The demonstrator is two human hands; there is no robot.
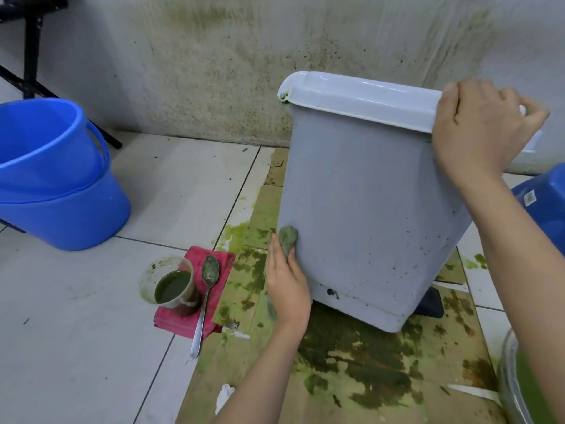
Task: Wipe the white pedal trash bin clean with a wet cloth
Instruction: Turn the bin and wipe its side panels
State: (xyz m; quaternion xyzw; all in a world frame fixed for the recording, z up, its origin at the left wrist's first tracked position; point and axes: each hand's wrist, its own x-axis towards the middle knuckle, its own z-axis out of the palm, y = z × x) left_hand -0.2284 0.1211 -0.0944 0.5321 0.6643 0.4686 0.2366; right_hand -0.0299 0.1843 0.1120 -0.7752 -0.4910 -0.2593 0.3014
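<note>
The white pedal trash bin (367, 191) stands tilted to the left on stained cardboard, its lid (360, 97) shut. Small green specks dot its lower right side. My left hand (287, 283) presses a grey-green wet cloth (288, 238) against the bin's lower left edge. My right hand (477, 127) grips the right end of the lid and upper corner, holding the bin at its tilt. The black pedal (432, 302) shows under the bin's lower right corner.
Two stacked blue buckets (55, 175) stand at the left. A cup of green liquid (175, 289) and a spoon (206, 298) rest on a red cloth (220, 264). Cardboard (351, 371) smeared green covers the tiled floor. A blue container (544, 203) and a glass bowl (519, 390) sit at right.
</note>
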